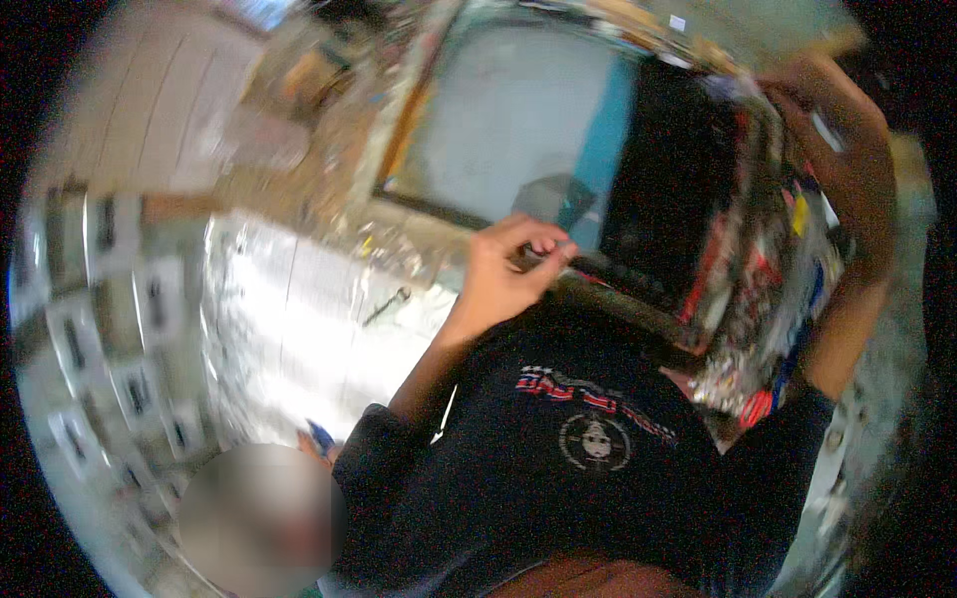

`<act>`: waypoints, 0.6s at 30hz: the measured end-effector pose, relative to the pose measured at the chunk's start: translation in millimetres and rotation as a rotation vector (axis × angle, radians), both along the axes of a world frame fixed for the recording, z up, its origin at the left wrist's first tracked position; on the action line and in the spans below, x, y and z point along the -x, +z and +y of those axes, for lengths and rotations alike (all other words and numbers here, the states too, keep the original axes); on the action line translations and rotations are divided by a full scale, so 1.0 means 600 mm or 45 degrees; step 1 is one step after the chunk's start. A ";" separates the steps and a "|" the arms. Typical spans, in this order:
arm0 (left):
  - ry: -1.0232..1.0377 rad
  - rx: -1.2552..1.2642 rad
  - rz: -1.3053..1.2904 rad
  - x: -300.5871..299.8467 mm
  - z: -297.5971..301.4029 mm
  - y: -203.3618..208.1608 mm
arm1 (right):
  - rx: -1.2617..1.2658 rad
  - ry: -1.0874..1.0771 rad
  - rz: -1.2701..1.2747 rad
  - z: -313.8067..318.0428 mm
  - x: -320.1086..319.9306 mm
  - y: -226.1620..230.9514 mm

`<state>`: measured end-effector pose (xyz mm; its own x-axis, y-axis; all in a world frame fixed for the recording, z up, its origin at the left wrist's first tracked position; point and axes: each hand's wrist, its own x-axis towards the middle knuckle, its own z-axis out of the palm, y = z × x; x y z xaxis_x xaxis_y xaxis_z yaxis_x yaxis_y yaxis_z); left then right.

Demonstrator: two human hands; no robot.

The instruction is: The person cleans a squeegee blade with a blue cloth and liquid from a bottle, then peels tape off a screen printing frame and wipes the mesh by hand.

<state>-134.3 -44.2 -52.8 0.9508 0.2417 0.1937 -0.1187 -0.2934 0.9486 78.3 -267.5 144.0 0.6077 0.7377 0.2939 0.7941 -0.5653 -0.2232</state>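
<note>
My left hand [510,271] is at the near edge of a large flat framed panel [498,110], its thumb and fingertips pinched together. Whatever they hold, if anything, is too small and blurred to make out. The panel's surface is pale grey, with a teal strip and a wide black part on the right, and a dark shadow or reflection lies close to my fingertips. Out past the panel's far right corner reaches my right hand [812,95], bent at the wrist. Motion smears its fingers, and what they touch is hidden.
Cluttered loose tools and parts [768,289] lie along the panel's right side. To the left is a brightly lit white surface [309,299]. Several boxed packages [140,389] fill the left edge. Another person [264,523] is at the lower left, a hand near a blue item.
</note>
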 end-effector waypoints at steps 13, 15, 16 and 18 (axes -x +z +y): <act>1.626 0.185 0.856 0.570 0.105 -0.390 | -0.169 1.117 0.721 0.467 0.327 -0.092; 1.327 0.332 1.283 0.621 0.012 -0.511 | -0.176 1.092 0.910 0.515 0.399 -0.169; 1.145 0.455 1.434 0.639 -0.032 -0.557 | -0.268 1.072 1.083 0.539 0.436 -0.232; 0.957 0.966 1.441 0.648 -0.110 -0.620 | -0.212 0.855 1.296 0.571 0.503 -0.362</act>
